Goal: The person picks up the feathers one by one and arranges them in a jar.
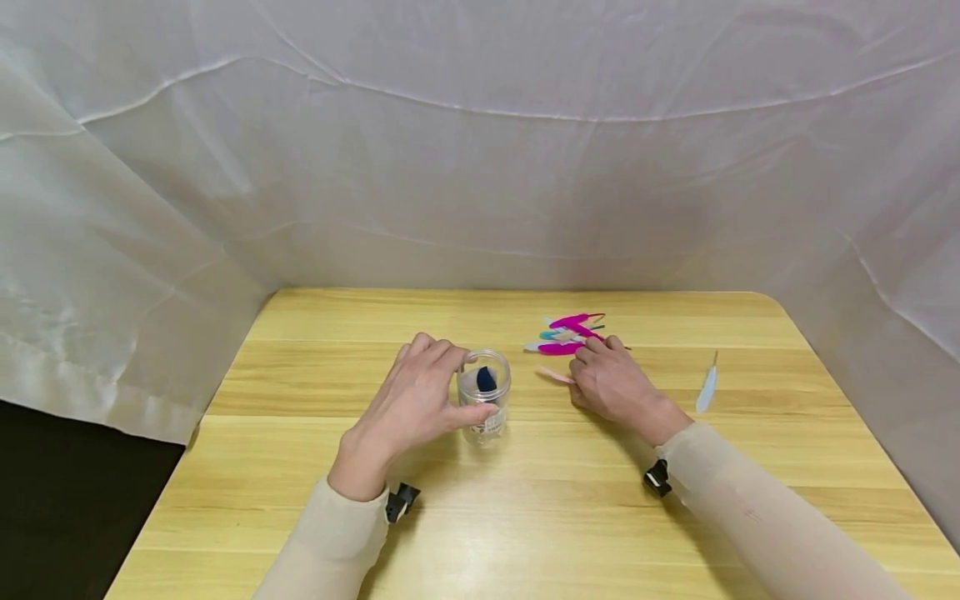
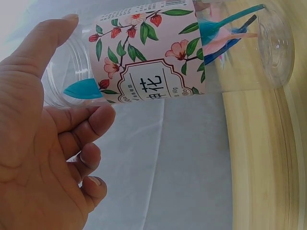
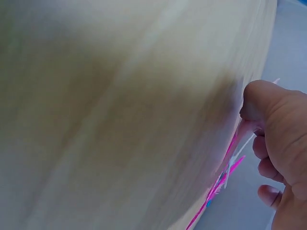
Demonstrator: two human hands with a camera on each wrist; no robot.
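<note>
Gripping the clear plastic jar [image 1: 484,398] near the table's [image 1: 525,517] centre, the left hand [image 1: 408,408] wraps thumb and fingers round the jar's floral-labelled wall, apparently to keep it upright and steady with its mouth open; blue and teal feathers [image 2: 225,33] already sit inside. At the jar's 3 o'clock the right hand [image 1: 611,383] pinches a pale pink feather [image 1: 555,375] against the wood, just below the loose feather pile [image 1: 570,333], while a single white feather [image 1: 707,387] lies apart further right.
</note>
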